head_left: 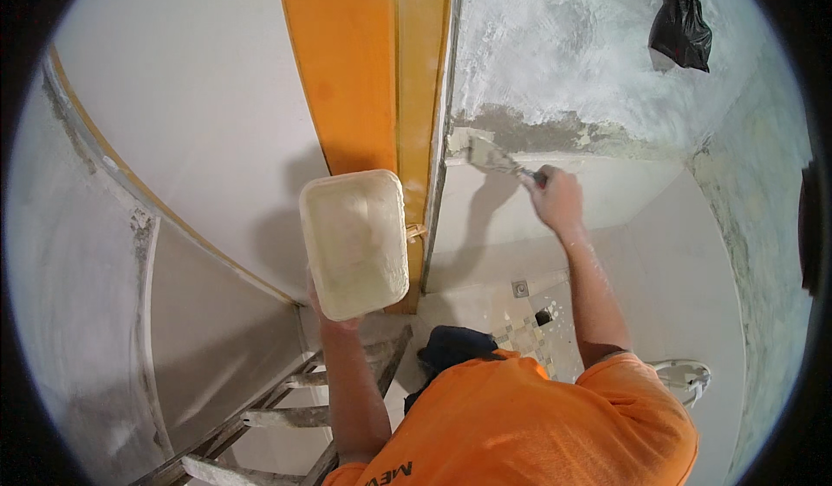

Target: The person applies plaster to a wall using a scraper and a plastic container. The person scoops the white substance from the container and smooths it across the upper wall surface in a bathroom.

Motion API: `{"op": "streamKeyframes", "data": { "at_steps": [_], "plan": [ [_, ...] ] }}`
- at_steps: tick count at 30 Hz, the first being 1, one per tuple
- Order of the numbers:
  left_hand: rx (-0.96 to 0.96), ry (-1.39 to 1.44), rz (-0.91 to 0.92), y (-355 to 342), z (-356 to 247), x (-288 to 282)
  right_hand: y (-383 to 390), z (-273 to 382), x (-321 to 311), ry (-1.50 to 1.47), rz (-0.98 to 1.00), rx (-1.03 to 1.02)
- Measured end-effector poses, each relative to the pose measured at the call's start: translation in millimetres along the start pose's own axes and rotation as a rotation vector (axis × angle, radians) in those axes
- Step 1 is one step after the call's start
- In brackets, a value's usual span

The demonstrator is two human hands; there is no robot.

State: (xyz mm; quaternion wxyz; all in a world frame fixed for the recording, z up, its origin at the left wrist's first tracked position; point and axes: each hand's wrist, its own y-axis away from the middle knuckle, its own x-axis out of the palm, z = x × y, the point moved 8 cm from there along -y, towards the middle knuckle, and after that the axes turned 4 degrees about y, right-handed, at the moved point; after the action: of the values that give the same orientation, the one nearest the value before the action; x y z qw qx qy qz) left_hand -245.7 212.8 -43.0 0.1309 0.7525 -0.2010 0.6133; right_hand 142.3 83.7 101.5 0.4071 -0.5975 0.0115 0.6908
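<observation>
Orange T-shirt fabric spread at 5 o'clock. From its sleeve the right arm rose toward a point between 11 and 12, the right hand closed around the handle of a putty knife at 1 to 2 o'clock. Its blade pointed to 10 o'clock, over the bare grey strip of wall; contact could not be told. Near 9 o'clock, above a forearm pointing to 12, the left hand gripped a cream plastic tub by its lower end. At 7 o'clock stood a ladder.
</observation>
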Motion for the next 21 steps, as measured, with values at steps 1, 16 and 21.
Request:
{"op": "streamKeyframes", "data": {
  "at_steps": [1,16,21],
  "plan": [
    [0.027,-0.015,-0.064,-1.2,-0.7,-2.3,4.1,17.6,6.1,-0.05,0.015,-0.026],
    [0.065,-0.125,-0.096,-1.8,13.4,-3.3,-12.3,-48.4,18.4,-0.034,0.055,0.174],
    [0.126,-0.18,-0.039,-7.5,2.9,0.5,21.4,-55.4,-1.1,-0.126,-0.014,0.274]
  ]
}}
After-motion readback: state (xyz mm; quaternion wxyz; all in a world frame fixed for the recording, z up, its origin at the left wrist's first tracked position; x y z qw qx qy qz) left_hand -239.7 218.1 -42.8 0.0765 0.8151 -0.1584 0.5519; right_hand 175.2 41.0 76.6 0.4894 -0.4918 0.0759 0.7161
